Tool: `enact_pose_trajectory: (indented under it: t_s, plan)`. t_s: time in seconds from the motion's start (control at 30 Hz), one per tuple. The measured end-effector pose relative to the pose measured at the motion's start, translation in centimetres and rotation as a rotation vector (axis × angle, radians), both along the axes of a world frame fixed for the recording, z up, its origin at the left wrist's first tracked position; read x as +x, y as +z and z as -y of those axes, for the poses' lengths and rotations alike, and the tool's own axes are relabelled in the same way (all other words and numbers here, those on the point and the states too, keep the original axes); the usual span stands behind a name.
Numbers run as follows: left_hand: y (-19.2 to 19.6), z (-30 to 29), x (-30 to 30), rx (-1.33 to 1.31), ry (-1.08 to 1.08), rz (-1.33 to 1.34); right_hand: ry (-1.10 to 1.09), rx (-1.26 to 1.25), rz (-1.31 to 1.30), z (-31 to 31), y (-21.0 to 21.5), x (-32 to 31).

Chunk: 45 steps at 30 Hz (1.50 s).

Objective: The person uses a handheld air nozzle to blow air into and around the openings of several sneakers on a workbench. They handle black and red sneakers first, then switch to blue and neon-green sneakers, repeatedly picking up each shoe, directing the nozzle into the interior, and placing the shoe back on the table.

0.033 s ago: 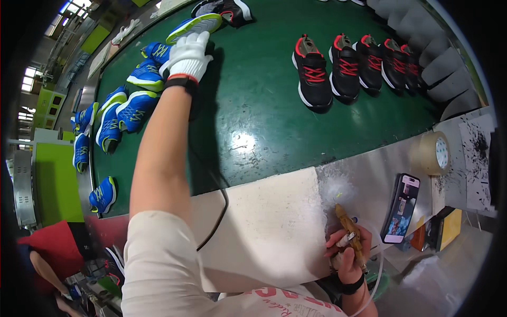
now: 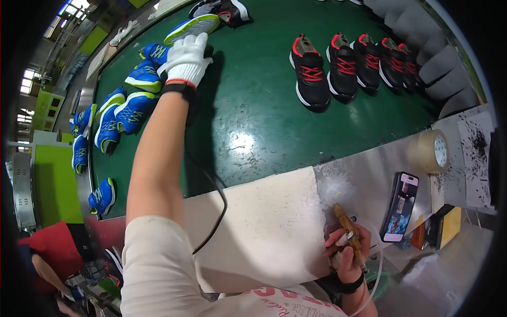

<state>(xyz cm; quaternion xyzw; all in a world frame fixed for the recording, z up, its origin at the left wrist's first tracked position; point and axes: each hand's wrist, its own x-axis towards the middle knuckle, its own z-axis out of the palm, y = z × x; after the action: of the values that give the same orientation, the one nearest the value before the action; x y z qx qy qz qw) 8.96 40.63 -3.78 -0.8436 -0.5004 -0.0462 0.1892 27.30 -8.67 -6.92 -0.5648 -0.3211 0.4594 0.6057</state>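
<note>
My left hand [image 2: 186,61] wears a white knitted glove and reaches to the far left of the green table. Its fingers stretch out against a blue shoe [image 2: 191,29] tipped so its grey and lime sole shows. The thumb and palm side are hidden, and something dark shows beside the fingers. In the lower right, my bare right hand [image 2: 349,253] is wrapped round an amber hand tool [image 2: 346,222] with a narrow tip and a clear hose. That tip points away from me, over the metal surface beside a pale board [image 2: 259,222].
Several blue shoes [image 2: 134,112] line the left side of the green table [image 2: 253,111]. Black shoes with red laces [image 2: 311,74] stand in a row at right. A phone [image 2: 400,206] and tape roll [image 2: 434,150] lie near my right hand. A person in red [image 2: 53,251] is at lower left.
The view has shifted very slightly. Both hands keep nearly the same places, the left against the tipped shoe and the right around the amber hand tool.
</note>
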Motion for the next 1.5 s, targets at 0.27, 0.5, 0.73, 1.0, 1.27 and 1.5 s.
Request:
enact_pose_trajectory:
  t_s: [0.27, 0.5, 0.73, 1.0, 1.27, 1.5]
  plan:
    - [6.0, 18.0, -6.5, -0.340, -0.182, 1.271, 0.052, 0.056, 0.108, -0.6, 0.4, -0.7]
    - [3.1, 35.2, -9.3, -0.848, -0.151, 1.526, 0.138, 0.106, 0.269, 1.0, 3.3, -2.8]
    - [4.2, 34.3, -6.4, -1.206, -0.533, 1.456, 0.394, 0.297, -0.253, 1.4, 8.4, -6.2]
    - [3.5, 32.8, -3.8, -1.457, -0.585, 1.539, 0.370, 0.350, -0.129, 0.3, 6.6, -4.6]
    - [1.3, 31.3, -4.0, -1.402, -0.327, 1.667, 0.335, 0.398, -0.143, -0.3, 3.2, -5.1]
    - [-2.1, 30.9, -5.8, -1.442, -0.297, 2.110, 0.367, 0.286, -0.434, 2.5, 0.1, -6.0]
